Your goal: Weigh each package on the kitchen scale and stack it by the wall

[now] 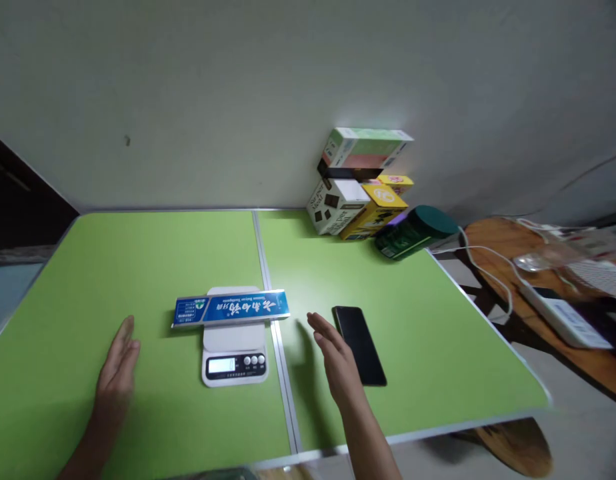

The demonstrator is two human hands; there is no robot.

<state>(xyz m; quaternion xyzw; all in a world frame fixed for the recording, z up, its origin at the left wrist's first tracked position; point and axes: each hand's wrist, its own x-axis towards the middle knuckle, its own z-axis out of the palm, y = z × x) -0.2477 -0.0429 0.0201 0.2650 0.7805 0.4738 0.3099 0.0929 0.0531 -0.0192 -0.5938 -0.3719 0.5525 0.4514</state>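
Head view: left hand (117, 367) at eight o'clock and right hand (339, 367) at four from the toothpaste box (231, 309), both holding nothing, fingers extended. It lies across the scale (233, 339), overhanging both sides; a knock at either end could swivel it off.

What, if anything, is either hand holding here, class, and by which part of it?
Nothing is held: the left hand and right hand are open on either side of the Yunnan Baiyao toothpaste box, which lies across the digital scale.
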